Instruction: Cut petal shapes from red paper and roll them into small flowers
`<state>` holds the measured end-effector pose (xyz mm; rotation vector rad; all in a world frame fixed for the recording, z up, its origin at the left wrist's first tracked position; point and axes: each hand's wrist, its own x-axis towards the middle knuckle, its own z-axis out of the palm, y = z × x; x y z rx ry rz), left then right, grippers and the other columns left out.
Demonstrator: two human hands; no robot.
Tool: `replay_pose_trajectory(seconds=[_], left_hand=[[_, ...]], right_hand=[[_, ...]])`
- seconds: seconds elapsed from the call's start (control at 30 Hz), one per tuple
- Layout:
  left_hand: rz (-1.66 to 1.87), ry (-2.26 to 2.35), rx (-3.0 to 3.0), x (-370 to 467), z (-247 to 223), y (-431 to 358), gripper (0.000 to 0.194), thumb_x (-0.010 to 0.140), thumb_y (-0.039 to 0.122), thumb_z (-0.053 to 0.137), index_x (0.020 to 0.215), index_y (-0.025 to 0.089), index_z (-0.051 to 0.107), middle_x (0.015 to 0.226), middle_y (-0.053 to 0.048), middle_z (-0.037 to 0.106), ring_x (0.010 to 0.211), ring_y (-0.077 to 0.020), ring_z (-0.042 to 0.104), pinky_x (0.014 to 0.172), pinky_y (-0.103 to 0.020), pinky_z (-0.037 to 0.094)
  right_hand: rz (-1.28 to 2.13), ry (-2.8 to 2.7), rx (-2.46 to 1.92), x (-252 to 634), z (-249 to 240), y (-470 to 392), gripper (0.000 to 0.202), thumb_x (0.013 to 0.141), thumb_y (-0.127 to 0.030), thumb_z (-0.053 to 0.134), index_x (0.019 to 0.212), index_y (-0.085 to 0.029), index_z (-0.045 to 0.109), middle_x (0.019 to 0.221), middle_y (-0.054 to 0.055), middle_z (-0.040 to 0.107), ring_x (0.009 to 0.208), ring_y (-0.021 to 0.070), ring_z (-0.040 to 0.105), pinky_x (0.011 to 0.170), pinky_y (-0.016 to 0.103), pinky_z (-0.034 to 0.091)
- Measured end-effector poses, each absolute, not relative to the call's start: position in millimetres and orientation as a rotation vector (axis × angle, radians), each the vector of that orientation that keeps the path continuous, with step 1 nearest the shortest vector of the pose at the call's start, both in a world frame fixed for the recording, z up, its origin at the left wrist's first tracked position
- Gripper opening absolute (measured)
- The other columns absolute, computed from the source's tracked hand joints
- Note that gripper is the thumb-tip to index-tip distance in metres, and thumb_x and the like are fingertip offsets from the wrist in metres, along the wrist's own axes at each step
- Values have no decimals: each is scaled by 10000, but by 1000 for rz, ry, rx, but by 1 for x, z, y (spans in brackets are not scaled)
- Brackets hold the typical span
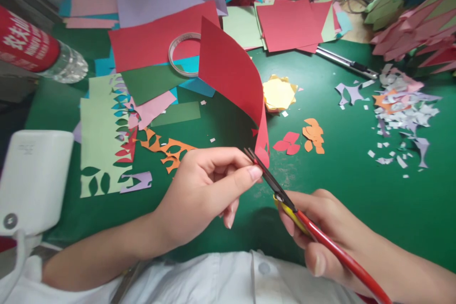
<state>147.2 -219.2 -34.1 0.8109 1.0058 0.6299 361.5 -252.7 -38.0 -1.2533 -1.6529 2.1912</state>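
Observation:
My left hand [210,190] pinches the lower end of a curved strip of red paper [231,73] between thumb and forefinger. The strip rises from there and bends away to the upper left. In my right hand [331,232] is a pair of scissors [292,206] with dark blades and red and yellow handles. The blades meet the paper's edge beside my left thumb. A few small cut-outs show near that end of the strip. Cut red leaf shapes [287,143] and orange leaf shapes [313,135] lie on the green table just beyond.
A yellow paper flower [280,93] stands behind the leaf shapes. Paper scraps [406,104] and a pen [345,62] lie to the right. On the left are a white power bank [35,180], a bottle [39,47] and cut green paper [101,142]. A tape roll [171,52] rests on coloured sheets.

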Motion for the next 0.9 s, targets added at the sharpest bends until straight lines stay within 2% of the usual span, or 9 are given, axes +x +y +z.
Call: replay_pose_trajectory(seconds=[0.3, 0.47, 0.5, 0.57, 0.63, 0.7, 0.8, 0.9], left_hand=[[617, 1020, 867, 149, -34, -222, 210, 894, 262, 590, 706, 172, 618, 433, 95, 427, 302, -29, 421, 304, -112, 322], [644, 1075, 1060, 144, -32, -214, 288, 866, 198, 569, 584, 159, 520, 469, 74, 409, 361, -25, 361, 337, -142, 267], [668, 1080, 1105, 141, -32, -211, 315, 865, 212, 566, 560, 157, 510, 485, 63, 407, 394, -32, 359, 362, -150, 281], [735, 1066, 1105, 135, -33, -205, 294, 889, 319, 529, 637, 171, 563, 559, 34, 457, 480, -70, 418, 419, -174, 355], [759, 1007, 1106, 132, -35, -199, 331, 910, 423, 498, 707, 183, 602, 657, 3, 543, 592, -110, 517, 567, -220, 480], [697, 971, 1092, 131, -35, -195, 313, 898, 452, 534, 759, 189, 632, 730, -14, 609, 673, -141, 587, 633, -248, 518], [618, 992, 1032, 134, -37, -193, 186, 846, 376, 648, 812, 194, 661, 770, -5, 664, 710, -155, 634, 636, -243, 528], [648, 1032, 978, 134, -40, -195, 159, 848, 318, 652, 762, 184, 664, 700, 5, 651, 635, -140, 615, 595, -241, 520]], right_hand=[[2138, -1625, -1271, 356, -44, -258, 679, 738, -863, 414, 665, -188, 411, 510, -75, 328, 471, 63, 224, 407, 222, 183], [2161, -1616, -1255, 356, -46, -260, 683, 711, -873, 433, 668, -193, 398, 502, -86, 295, 481, 66, 191, 405, 224, 166], [2167, -1640, -1265, 357, -44, -259, 683, 702, -874, 447, 671, -194, 395, 503, -88, 289, 487, 68, 184, 409, 225, 164], [2186, -1726, -1295, 359, -41, -257, 675, 693, -865, 478, 676, -196, 390, 515, -88, 281, 504, 75, 178, 422, 227, 163], [2198, -1851, -1326, 360, -37, -256, 669, 694, -862, 484, 683, -198, 395, 536, -82, 287, 520, 84, 183, 432, 229, 169], [2205, -1966, -1350, 360, -34, -255, 680, 696, -881, 437, 694, -201, 407, 553, -74, 303, 524, 91, 196, 432, 232, 175], [2195, -2041, -1396, 358, -31, -254, 710, 673, -913, 386, 693, -204, 420, 566, -61, 338, 515, 96, 221, 419, 233, 175], [2174, -2023, -1394, 358, -30, -253, 679, 682, -880, 463, 681, -203, 415, 572, -62, 337, 520, 94, 218, 423, 231, 171]])
